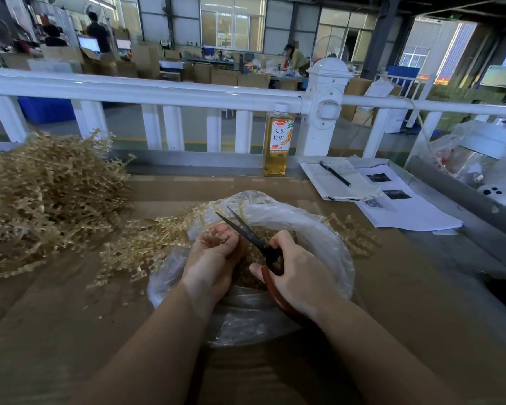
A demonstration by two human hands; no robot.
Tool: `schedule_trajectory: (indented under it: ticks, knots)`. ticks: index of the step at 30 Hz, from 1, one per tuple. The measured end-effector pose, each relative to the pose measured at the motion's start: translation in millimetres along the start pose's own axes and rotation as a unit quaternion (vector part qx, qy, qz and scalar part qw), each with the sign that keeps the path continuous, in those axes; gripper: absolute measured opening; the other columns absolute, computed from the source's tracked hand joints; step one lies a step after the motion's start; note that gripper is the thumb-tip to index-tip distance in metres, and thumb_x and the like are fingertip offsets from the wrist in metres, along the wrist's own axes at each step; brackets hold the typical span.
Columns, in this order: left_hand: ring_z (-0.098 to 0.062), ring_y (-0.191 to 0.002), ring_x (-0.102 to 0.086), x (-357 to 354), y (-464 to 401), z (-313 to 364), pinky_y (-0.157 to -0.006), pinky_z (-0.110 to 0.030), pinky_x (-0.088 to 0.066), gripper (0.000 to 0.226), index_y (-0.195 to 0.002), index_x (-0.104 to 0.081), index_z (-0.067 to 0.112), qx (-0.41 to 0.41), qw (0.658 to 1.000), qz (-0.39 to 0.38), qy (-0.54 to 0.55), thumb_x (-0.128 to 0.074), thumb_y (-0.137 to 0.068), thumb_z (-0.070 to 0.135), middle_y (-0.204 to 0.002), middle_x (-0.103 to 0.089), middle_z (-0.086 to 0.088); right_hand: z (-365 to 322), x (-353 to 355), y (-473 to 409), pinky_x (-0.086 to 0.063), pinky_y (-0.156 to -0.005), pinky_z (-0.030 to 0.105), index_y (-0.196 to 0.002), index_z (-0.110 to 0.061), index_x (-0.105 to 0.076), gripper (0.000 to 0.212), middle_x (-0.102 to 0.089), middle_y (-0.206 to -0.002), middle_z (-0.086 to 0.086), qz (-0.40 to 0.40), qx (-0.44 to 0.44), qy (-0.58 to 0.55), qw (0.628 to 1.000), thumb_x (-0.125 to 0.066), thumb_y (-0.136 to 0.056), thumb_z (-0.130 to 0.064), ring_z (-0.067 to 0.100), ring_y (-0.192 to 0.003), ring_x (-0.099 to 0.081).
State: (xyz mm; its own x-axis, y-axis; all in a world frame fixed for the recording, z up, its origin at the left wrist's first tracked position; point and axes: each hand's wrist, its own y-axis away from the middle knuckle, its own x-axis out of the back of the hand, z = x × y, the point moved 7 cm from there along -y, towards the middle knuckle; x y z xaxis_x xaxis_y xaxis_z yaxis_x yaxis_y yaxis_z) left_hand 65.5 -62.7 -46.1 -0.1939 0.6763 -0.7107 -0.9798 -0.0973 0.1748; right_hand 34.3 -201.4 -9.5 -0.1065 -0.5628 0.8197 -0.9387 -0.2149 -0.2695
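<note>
Left hand (214, 258): my fingers clamp a beaded golden sprig (173, 226) over the plastic-lined bowl (333, 258) at six o'clock, so trimmings fall inside. Right hand (298, 276): my fingers grip the scissors (246, 229), blades parted. The uncut heap (47, 188) lies at ten o'clock.

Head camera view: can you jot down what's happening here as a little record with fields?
Work: snipping over a clear plastic bag
Left hand: grips a golden sprig
Right hand: holds scissors, blades apart
In bag: cut bits
Left of bag: big pile of sprigs
By railing: bottle of amber drink
Far right: notebook with a pen on it
</note>
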Motion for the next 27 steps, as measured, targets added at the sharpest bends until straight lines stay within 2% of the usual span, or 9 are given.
schedule_trajectory:
  ticks: [7,11,15,17,19,21,24,27]
  knots:
    - [-0.012,-0.056,-0.065,-1.6,0.5,-0.1,-0.054,-0.02,-0.055,0.026,-0.076,-0.052,0.007,-0.014,0.999,-0.011,-0.046,-0.046,-0.088,-0.016,-0.055,-0.063,-0.002,-1.2,1.1,-0.6,-0.044,-0.075,0.026,-0.102,-0.033,-0.037,0.036,-0.055,-0.096,-0.01,-0.025,0.007,-0.002,1.0,-0.06,-0.085,-0.055,0.012,-0.089,-0.056]
    - [-0.011,-0.056,-0.066,-2.8,2.4,-0.6,-0.053,-0.02,-0.054,0.024,-0.08,-0.054,0.006,-0.007,0.999,-0.015,-0.049,-0.046,-0.089,-0.015,-0.064,-0.064,-0.006,-2.5,2.4,-1.4,-0.04,-0.071,0.023,-0.1,-0.033,-0.037,0.035,-0.055,-0.092,-0.013,-0.017,0.017,0.003,1.0,-0.06,-0.085,-0.055,0.008,-0.083,-0.053]
    - [-0.018,-0.07,-0.064,-7.4,3.9,-0.1,-0.064,-0.025,-0.056,0.025,-0.082,-0.054,0.003,0.003,0.997,-0.05,-0.053,-0.041,-0.087,-0.018,-0.075,-0.061,-0.01,-2.1,3.5,-1.2,-0.038,-0.068,0.022,-0.099,-0.034,-0.038,0.036,-0.054,-0.089,-0.014,-0.009,0.013,0.002,1.0,-0.061,-0.084,-0.056,0.007,-0.08,-0.052]
    - [-0.02,-0.073,-0.064,-6.9,3.5,-0.2,-0.073,-0.028,-0.054,0.024,-0.081,-0.057,0.003,0.025,0.997,-0.062,-0.04,-0.041,-0.082,-0.015,-0.075,-0.062,-0.01,-2.0,3.7,-0.6,-0.035,-0.062,0.015,-0.098,-0.035,-0.037,0.035,-0.053,-0.087,-0.016,-0.006,0.016,0.005,1.0,-0.061,-0.084,-0.056,0.004,-0.077,-0.05]
    - [-0.016,-0.068,-0.064,-3.2,2.1,-1.5,-0.07,-0.026,-0.056,0.019,-0.079,-0.06,0.007,0.049,0.997,-0.053,-0.008,-0.046,-0.085,-0.004,-0.07,-0.064,-0.005,-2.6,4.4,0.1,-0.028,-0.056,0.005,-0.098,-0.034,-0.038,0.035,-0.051,-0.084,-0.019,0.002,0.02,0.013,1.0,-0.061,-0.084,-0.056,0.001,-0.073,-0.047]
    - [-0.013,-0.067,-0.065,-0.3,-0.4,-3.2,-0.065,-0.023,-0.058,0.014,-0.082,-0.062,0.008,0.053,0.998,-0.039,-0.003,-0.051,-0.091,0.006,-0.071,-0.066,-0.003,-3.0,5.3,0.7,-0.027,-0.053,0.003,-0.1,-0.033,-0.041,0.035,-0.051,-0.084,-0.02,0.01,0.022,0.016,1.0,-0.062,-0.083,-0.056,-0.001,-0.071,-0.045]
    - [-0.012,-0.062,-0.068,3.0,-4.6,-5.2,-0.057,-0.022,-0.056,0.02,-0.071,-0.057,0.009,0.048,0.999,-0.014,0.013,-0.054,-0.09,0.001,-0.067,-0.065,-0.005,-3.5,4.5,1.8,-0.028,-0.055,0.003,-0.101,-0.032,-0.041,0.036,-0.051,-0.087,-0.019,0.016,0.028,0.019,0.999,-0.062,-0.084,-0.055,-0.001,-0.074,-0.047]
    - [-0.013,-0.061,-0.069,2.9,-5.6,-5.5,-0.054,-0.022,-0.055,0.022,-0.071,-0.055,0.007,0.052,0.998,-0.009,0.018,-0.052,-0.09,-0.004,-0.066,-0.066,-0.006,-2.5,3.5,2.9,-0.028,-0.058,0.005,-0.105,-0.031,-0.043,0.038,-0.055,-0.093,-0.017,0.019,0.03,0.02,0.999,-0.061,-0.084,-0.056,0.001,-0.08,-0.05]
